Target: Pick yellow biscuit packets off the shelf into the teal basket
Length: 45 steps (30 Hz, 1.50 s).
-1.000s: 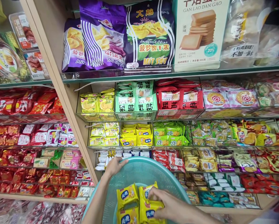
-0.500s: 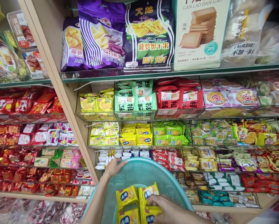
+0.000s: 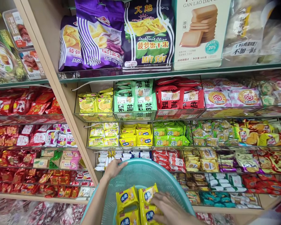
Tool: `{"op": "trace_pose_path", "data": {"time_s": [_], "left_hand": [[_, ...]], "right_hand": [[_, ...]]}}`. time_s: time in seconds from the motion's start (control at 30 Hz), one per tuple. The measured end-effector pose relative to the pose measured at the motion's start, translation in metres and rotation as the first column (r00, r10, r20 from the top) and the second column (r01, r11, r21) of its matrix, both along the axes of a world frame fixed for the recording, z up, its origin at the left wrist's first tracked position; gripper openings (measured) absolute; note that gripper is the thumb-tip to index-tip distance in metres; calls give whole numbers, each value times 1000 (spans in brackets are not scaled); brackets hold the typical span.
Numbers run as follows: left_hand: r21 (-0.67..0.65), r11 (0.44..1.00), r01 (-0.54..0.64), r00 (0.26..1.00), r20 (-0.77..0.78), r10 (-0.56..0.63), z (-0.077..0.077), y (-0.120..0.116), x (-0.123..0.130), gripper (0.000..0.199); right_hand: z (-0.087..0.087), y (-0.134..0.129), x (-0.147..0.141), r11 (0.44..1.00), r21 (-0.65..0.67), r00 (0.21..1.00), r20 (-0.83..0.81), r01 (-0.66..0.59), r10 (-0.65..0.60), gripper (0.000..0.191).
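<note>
A teal perforated plastic basket (image 3: pixel 154 168) is at the bottom centre, tilted against the lower shelves. My left hand (image 3: pixel 114 169) grips its far-left rim, thumb along the edge. Inside lie several yellow snack packets (image 3: pixel 127 198) with blue-and-white labels, set in two columns. My right hand (image 3: pixel 166 206) is over the right-hand column, its fingers apart and slightly blurred, at the side of a yellow packet (image 3: pixel 148 193). It holds nothing that I can see.
Behind the basket, shelf trays hold green packets (image 3: pixel 171 136), red packets (image 3: pixel 178 97) and similar yellow packets (image 3: pixel 135 136). Large snack bags (image 3: pixel 147 34) and a biscuit box (image 3: pixel 199 34) stand on the glass shelf above. A wooden upright (image 3: pixel 58 93) divides the shelving at left.
My right hand's fingers have spread and lifted slightly from the right-hand packets. My left hand keeps its grip on the rim. The view has shifted a little.
</note>
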<state>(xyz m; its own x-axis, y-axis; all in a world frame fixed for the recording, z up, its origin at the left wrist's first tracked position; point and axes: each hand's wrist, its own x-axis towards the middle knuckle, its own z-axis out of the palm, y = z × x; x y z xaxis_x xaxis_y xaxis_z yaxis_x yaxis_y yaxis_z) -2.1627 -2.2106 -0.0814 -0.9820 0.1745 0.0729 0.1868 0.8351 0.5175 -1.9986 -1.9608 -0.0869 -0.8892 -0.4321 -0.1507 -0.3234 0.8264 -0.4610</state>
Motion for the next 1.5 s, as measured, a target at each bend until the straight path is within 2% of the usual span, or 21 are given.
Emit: {"op": "trace_pose_path", "data": {"time_s": [0.23,0.5,0.57,0.63,0.7,0.8,1.03,1.13,1.27,1.33,1.4,1.5], "left_hand": [[-8,1000,9,1000,1,-9,2,0,0,54],[-8,1000,2,1000,24,-2,3,0,4,53],[-10,1000,1,1000,24,-1,2,0,4,53],[-13,1000,-2,1000,25,2,2,0,5,54],[-12,1000,-5,1000,23,5,1,0,5,54],[-10,1000,-11,1000,26,11,2,0,7,55],[-5,1000,-17,1000,23,17,4,1,11,54],[2,1000,-15,1000,5,15,3,1,12,53],[3,1000,1,1000,0,-1,0,2,11,54],[-3,1000,9,1000,0,-9,-1,3,9,55],[-6,1000,21,1000,-7,-21,-2,6,8,55],[-13,999,43,999,-12,-43,-1,10,6,55]], "right_hand": [[-11,2,-1,1000,-2,1000,1,15,-15,39],[-15,1,1,996,93,998,-67,-3,9,34],[-20,2,1,994,107,993,-115,-24,37,34],[-26,3,1,989,130,980,-174,-73,96,41],[-31,4,2,976,169,952,-246,-140,179,52],[-37,4,4,952,229,904,-329,-205,274,53],[-44,4,7,950,242,917,-298,-196,265,47],[-39,3,9,955,213,930,-262,-205,258,55],[-12,-7,3,980,94,943,-273,-173,193,58],[3,-19,-7,983,26,946,-267,-183,183,52],[13,-34,-23,976,-36,953,-227,-214,201,55],[11,-56,-50,968,-88,969,-106,-233,223,67]]}}
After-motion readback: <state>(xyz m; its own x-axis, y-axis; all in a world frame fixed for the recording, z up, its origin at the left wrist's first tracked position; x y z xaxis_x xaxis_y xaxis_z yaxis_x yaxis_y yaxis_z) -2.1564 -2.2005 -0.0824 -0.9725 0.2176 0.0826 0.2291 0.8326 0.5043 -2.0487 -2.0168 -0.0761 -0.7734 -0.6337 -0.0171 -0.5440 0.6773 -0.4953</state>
